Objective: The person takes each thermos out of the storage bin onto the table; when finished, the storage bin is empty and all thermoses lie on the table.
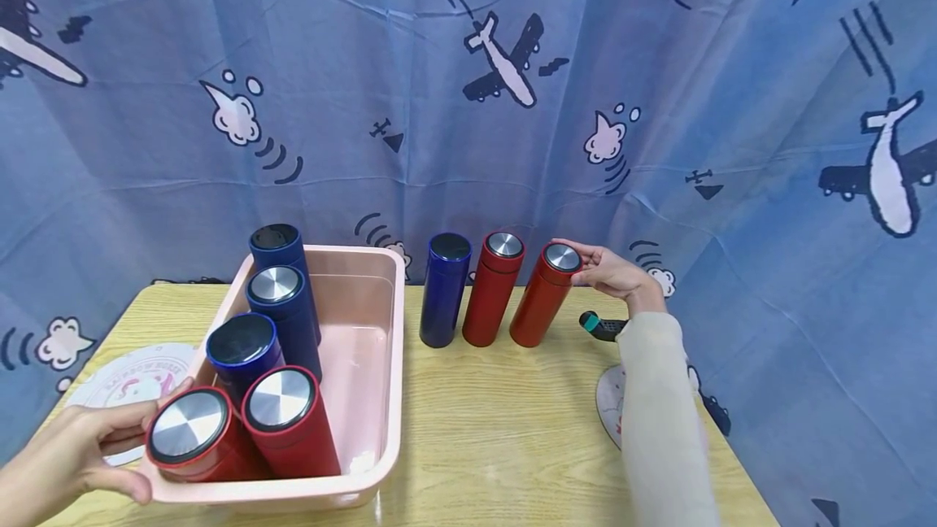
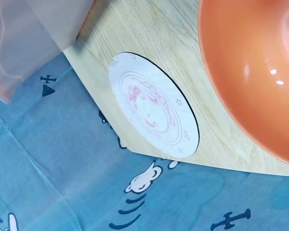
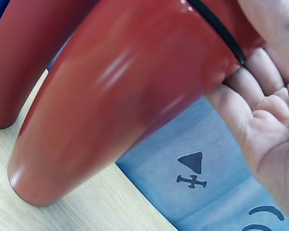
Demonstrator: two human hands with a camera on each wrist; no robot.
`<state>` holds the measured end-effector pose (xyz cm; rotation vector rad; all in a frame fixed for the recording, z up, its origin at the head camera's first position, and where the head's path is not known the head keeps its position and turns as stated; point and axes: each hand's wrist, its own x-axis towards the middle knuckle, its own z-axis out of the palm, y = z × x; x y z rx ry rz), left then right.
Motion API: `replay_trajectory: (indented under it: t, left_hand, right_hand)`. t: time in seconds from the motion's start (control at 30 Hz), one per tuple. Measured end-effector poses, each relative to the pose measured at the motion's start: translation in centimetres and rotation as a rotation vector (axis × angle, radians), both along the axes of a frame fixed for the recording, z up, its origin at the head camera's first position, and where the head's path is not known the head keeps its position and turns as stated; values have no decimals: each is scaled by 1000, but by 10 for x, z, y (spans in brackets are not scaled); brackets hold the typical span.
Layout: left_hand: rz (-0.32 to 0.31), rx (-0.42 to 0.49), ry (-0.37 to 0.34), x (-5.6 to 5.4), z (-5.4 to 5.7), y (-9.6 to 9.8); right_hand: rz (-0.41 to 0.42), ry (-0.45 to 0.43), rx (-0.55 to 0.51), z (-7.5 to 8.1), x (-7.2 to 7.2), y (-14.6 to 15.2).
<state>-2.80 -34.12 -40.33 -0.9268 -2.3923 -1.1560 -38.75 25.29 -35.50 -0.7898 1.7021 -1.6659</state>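
Your R hand [image 1: 609, 270] grips the rightmost red flask [image 1: 542, 304] nr its top, fingers curled round it, base on the wood-grain table [image 1: 505, 429], R end of a row w/ the middle red flask [image 1: 491, 291] & a dark-blue flask [image 1: 442, 299]. Your L hand [image 1: 91, 446] holds the pink tub [image 1: 359, 381] at its near-L corner, thumb & fingers round the rim; inside, 3 blue flasks [image 1: 294, 322] along L side, 2 red ones [image 1: 298, 431] at near end.

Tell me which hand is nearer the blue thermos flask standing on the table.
Right. The right hand holds the rightmost red flask, right of the blue thermos flask; the left hand is farther off, to its left, gripping the pink bin.
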Motion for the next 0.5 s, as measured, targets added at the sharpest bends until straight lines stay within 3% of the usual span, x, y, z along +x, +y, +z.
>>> replay_trajectory:
  t: [0.27,0.5]
  left_hand:
    - [15,-20,9,-1,0,0]
    - [16,-10,2,0,-1,-1]
  right_hand:
    - [-23,5,51,1,-4,-3]
    - [-94,35,207,7,-9,-3]
